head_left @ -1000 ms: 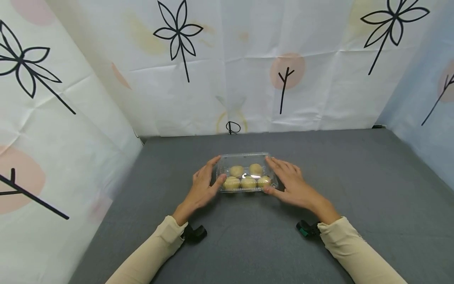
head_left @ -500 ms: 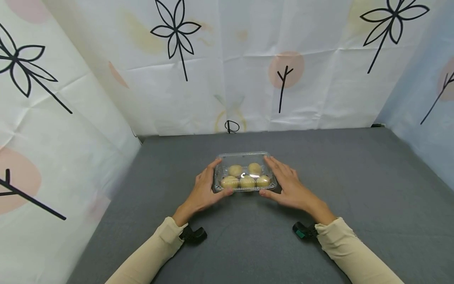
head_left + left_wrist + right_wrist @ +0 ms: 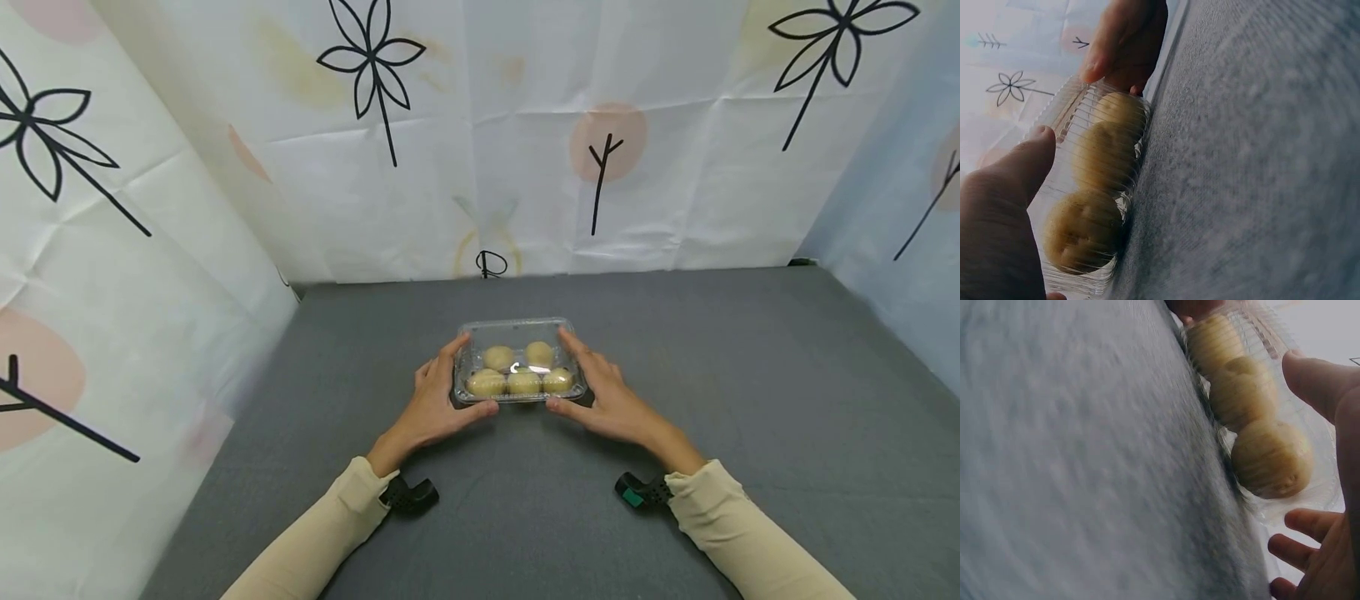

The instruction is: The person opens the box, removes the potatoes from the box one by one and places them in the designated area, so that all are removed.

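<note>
A clear plastic clamshell box [image 3: 517, 332] lies closed on the table, holding several round, yellowish potatoes [image 3: 487, 383]. My left hand [image 3: 427, 410] grips its left end, the index finger along the side and the thumb at the front edge. On the right end my right hand [image 3: 615, 404] holds it in mirror fashion. In the left wrist view the left thumb [image 3: 1029, 162] presses toward the lid beside the potatoes [image 3: 1082, 231]. The right wrist view shows the right thumb [image 3: 1316, 378] by the lid, with other fingertips [image 3: 1294, 550] below the box's end.
A grey cloth-covered table [image 3: 510, 508] stretches around the box. White printed fabric hangs at the back [image 3: 510, 167] and on both sides. A black camera mount sits at each wrist, the left mount [image 3: 412, 497] and the right mount [image 3: 643, 490].
Both thumbs have come down from over the box to its front edge and moved inward toward each other. The box has barely shifted. The head view has tilted slightly.
</note>
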`<action>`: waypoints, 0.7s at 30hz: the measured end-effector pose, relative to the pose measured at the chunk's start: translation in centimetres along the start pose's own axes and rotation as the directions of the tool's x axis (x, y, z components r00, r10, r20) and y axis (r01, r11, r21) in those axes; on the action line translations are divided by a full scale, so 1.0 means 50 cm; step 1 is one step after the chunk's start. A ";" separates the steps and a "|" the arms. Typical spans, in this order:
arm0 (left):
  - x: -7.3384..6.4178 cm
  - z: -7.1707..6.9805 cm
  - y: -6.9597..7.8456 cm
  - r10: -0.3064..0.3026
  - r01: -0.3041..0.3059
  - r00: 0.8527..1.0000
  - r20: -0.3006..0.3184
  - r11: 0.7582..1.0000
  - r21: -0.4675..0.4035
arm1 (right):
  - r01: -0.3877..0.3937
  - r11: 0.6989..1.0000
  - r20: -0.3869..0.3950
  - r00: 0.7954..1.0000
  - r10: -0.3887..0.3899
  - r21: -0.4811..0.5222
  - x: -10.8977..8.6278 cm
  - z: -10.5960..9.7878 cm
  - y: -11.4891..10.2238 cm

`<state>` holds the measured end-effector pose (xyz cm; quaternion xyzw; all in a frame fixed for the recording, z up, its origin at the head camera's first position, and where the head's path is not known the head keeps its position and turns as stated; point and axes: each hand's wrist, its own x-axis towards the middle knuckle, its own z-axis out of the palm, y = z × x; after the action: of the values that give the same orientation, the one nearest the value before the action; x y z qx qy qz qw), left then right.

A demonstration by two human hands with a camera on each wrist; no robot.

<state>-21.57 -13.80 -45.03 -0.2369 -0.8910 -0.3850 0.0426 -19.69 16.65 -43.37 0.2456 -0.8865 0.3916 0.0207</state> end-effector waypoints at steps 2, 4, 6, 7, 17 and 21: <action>0.002 0.001 0.000 0.014 -0.015 1.000 -0.010 1.000 -0.014 | 0.007 1.000 -0.026 1.000 -0.006 0.026 0.002 0.005 0.002; 0.003 0.002 0.000 0.021 -0.021 1.000 -0.019 0.999 -0.026 | 0.009 0.998 -0.049 0.999 -0.006 0.055 0.004 0.010 0.004; 0.004 0.003 0.000 0.024 -0.025 0.999 -0.027 0.999 -0.034 | 0.009 0.997 -0.070 0.998 -0.004 0.080 0.004 0.015 0.004; 0.005 0.003 0.000 0.022 -0.023 0.999 -0.028 0.999 -0.037 | 0.008 0.996 -0.080 0.997 -0.001 0.094 0.004 0.018 0.004; -0.001 0.006 0.011 -0.063 0.064 0.998 0.009 0.991 -0.116 | 0.019 0.981 -0.109 0.994 0.002 0.191 0.000 0.026 0.002; -0.002 0.008 0.010 -0.050 0.050 0.999 0.004 0.990 -0.130 | 0.026 0.977 -0.112 0.994 -0.002 0.211 0.001 0.029 0.004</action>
<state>-21.21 -13.28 -45.00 -0.2171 -0.8695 -0.4433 0.0170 -19.58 15.73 -44.50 0.2305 -0.8354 0.4969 0.0462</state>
